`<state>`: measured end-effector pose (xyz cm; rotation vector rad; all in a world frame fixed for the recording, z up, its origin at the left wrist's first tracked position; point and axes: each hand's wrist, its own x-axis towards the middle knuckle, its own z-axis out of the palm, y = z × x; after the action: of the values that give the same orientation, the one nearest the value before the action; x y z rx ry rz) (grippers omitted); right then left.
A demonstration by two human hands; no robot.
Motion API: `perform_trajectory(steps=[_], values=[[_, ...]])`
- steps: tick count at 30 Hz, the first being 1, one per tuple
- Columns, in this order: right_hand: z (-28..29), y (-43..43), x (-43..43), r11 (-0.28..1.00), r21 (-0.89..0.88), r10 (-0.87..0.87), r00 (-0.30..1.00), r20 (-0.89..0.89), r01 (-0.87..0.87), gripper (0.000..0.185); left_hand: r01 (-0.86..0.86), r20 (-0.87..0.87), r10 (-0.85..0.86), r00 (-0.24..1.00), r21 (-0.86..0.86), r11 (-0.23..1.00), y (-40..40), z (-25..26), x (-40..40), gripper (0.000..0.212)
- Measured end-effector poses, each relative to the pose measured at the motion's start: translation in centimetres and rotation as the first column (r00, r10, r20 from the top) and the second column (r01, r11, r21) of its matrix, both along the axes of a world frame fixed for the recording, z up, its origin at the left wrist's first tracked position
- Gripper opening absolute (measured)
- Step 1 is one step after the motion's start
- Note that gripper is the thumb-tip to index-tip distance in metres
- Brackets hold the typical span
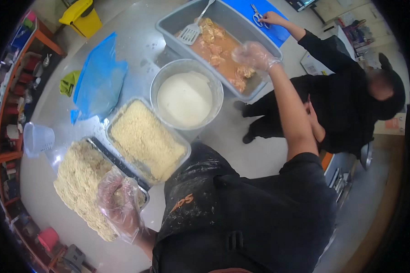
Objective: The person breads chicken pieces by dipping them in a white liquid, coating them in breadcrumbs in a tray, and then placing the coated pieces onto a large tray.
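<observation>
My left hand (120, 204), in a clear plastic glove, is curled over the near end of a dark tray (114, 160) heaped with breading crumbs (78, 184). Crumbs show between its thumb and fingers; whether it holds a piece is unclear. My right hand (254, 56), also gloved and blurred, hangs over the grey tub (177, 44), its fingers bent and their tips hard to make out. Raw meat pieces (215, 51) lie in orange-brown liquid inside. Between my hands stand a round metal bowl (152, 94) of pale batter (184, 99) and a clear container (188, 150) of yellowish crumbs (143, 140).
A white slotted spatula (191, 34) leans in the tub. Beyond are a blue plastic bag (100, 82), green cloth (68, 83) and clear measuring jug (37, 140). At right a co-worker (341, 92) in black reaches to scissors (258, 17) on a blue board (239, 6).
</observation>
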<state>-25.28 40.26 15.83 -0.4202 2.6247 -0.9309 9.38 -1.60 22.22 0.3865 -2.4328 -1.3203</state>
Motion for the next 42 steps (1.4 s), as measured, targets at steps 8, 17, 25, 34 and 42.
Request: perform_trajectory(steps=[8,17,25,34,42], values=[[-6.5,2.8,-3.8,0.614,0.655,0.405,0.888,0.219,-0.441,0.033,-0.086,0.1,0.089,0.991,-0.041,0.995,7.5,-0.9,-6.8,0.03],[-10.4,7.2,-8.6,0.429,0.553,0.686,0.656,0.316,-0.714,0.022,-0.182,0.149,0.165,0.975,0.113,0.977,9.4,-2.5,-6.4,0.024],[-1.9,5.9,-8.5,0.742,0.369,0.473,0.827,0.303,-0.56,0.025,-0.282,0.217,0.253,0.943,0.113,0.953,8.1,-2.3,-4.4,0.025],[2.6,3.2,-3.2,0.912,0.38,0.242,0.949,-0.201,-0.152,0.024,-0.185,0.126,0.169,0.978,0.129,0.974,4.7,-2.1,-1.5,0.026],[-2.0,5.8,-2.1,0.983,0.171,0.112,0.969,-0.222,-0.074,0.027,-0.1,0.135,0.076,0.988,0.183,0.978,2.2,-5.0,-0.5,0.028]])
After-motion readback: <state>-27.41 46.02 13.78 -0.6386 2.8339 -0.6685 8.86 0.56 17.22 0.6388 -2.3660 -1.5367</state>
